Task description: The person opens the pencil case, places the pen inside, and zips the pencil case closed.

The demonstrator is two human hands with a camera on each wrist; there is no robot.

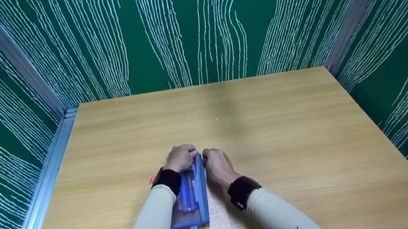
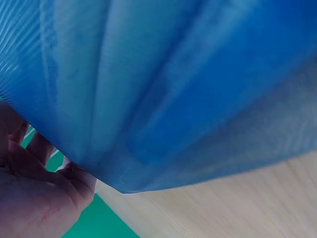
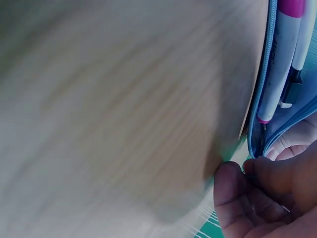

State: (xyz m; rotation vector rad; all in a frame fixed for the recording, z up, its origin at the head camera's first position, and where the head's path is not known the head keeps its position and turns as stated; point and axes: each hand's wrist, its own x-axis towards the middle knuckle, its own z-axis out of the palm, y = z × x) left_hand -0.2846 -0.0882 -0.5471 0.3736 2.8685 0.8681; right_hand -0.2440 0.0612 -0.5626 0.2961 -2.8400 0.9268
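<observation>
A blue see-through pencil case (image 1: 186, 219) stands lengthwise on the table, its zipper side facing right. My left hand (image 1: 181, 157) grips its far end from the left; the left wrist view shows the case's translucent side (image 2: 148, 99) close up, with fingers at the corner. With thumb and forefinger, my right hand (image 3: 277, 193) pinches at the far end of the zipper (image 3: 270, 49); any pull there is hidden by the fingers. Through the unzipped opening, a white marker with pink ends (image 3: 281, 64) and a second white pen with a black clip (image 3: 293, 87) show inside.
The wooden table (image 1: 293, 128) extends around the case. Green panels with white wavy lines (image 1: 206, 27) stand at the back and both sides, with metal posts (image 1: 16, 54) at the corners. A small red tag (image 1: 152, 180) shows beside the left wristband.
</observation>
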